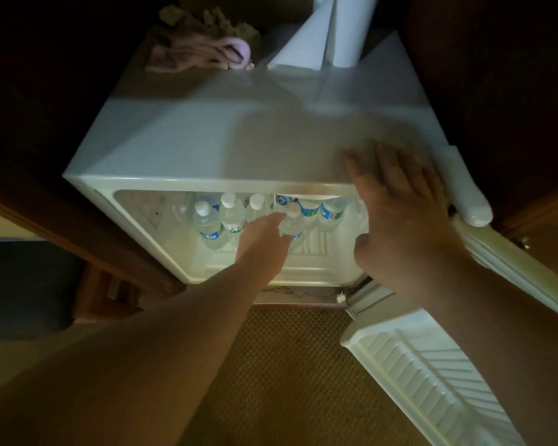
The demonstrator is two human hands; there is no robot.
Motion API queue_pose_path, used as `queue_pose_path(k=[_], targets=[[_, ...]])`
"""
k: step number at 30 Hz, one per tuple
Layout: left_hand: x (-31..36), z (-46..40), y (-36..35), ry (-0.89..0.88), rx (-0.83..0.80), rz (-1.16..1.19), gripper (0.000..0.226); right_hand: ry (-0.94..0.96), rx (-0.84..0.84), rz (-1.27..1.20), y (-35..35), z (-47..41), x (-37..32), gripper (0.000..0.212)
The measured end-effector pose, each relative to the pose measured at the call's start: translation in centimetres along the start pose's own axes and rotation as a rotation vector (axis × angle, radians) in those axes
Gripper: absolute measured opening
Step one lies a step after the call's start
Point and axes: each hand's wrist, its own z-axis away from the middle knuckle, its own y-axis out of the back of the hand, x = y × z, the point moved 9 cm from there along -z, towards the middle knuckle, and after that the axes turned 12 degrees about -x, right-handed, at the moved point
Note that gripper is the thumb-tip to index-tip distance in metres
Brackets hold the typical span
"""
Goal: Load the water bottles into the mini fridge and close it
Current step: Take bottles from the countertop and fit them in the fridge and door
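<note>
A white mini fridge (pixel 207 149) stands open, its ribbed white plastic door (pixel 432 375) swung out to the right above the woven tan carpet (pixel 287 381). The left hand (pixel 264 243) reaches forward into the lit interior, arm extended, its grip closed around a clear plastic water bottle with a white cap and blue label (pixel 292 220), held upright. Just left of it stand more clear capped water bottles (pixel 211 223), close together, and others lie on a shelf (pixel 322 212) behind. The right hand (pixel 400 214) rests palm down on the fridge's top front edge, fingers spread flat, holding nothing. A crumpled pink cloth (pixel 200 53) lies on the fridge's top at the back.
</note>
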Motion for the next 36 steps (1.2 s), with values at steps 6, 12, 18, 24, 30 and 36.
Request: queue_pose_path(k=[6,12,18,24,30,36], targets=[[1.7,11.7,2.7,0.041,-0.007,0.116,0.037,0.038,-0.195,-0.038,1.3,0.1,-0.3,0.106],[6.9,23.1,12.0,0.049,0.112,0.197,0.026,0.059,-0.284,-0.257,9.5,6.4,-2.2,0.083],[18.6,34.9,29.0,-0.201,0.439,0.2,0.017,0.215,0.246,-0.364,29.1,18.7,-5.8,0.056],[30.6,42.7,42.3,-0.472,0.658,0.107,0.012,0.23,0.438,-0.399,43.8,23.1,-6.2,0.057],[38.3,41.8,47.4,-0.467,0.583,0.2,0.012,0.192,0.398,-0.343,52.8,21.1,-3.7,0.062],[42.6,37.2,49.3,-0.47,0.5,0.131,0.023,0.145,0.312,-0.371,58.5,15.9,-3.6,0.059]])
